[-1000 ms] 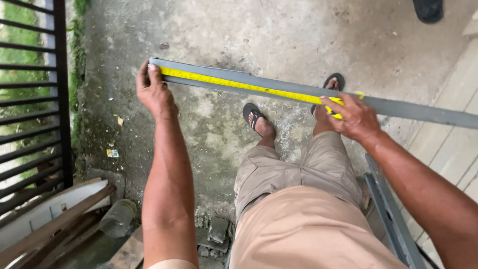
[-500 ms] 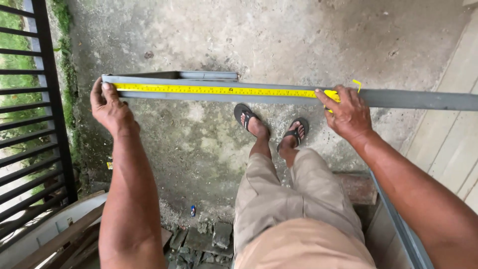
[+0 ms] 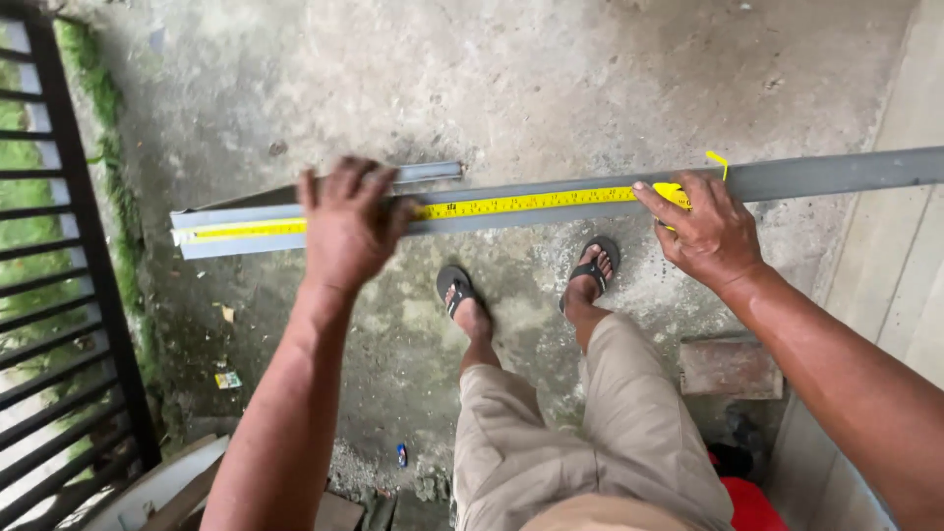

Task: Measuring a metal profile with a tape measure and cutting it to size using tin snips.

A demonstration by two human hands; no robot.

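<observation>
Head view looks straight down on a long grey metal bar (image 3: 806, 175) held level above a stained concrete floor (image 3: 551, 69), running from nine o'clock to three o'clock. A yellow tape measure blade (image 3: 521, 204) lies flat along the bar's top face. The left hand (image 3: 346, 228) rests palm down across bar and blade near the nine o'clock end, fingers spread and pressing rather than curled round; the blade shows on either side of it. The right hand (image 3: 710, 231), towards three o'clock, has its fingers bent over the yellow tape case (image 3: 675, 193) and pins it against the bar, a small yellow tab sticking up just above. Behind the left hand, towards twelve o'clock, a shorter grey metal piece (image 3: 425, 173) sits just beside the bar. Below the bar stand two feet in dark sandals (image 3: 454, 291), legs in khaki shorts. A black railing (image 3: 79, 246) fills the nine o'clock side, and a brick (image 3: 730, 368) lies at four o'clock.
</observation>
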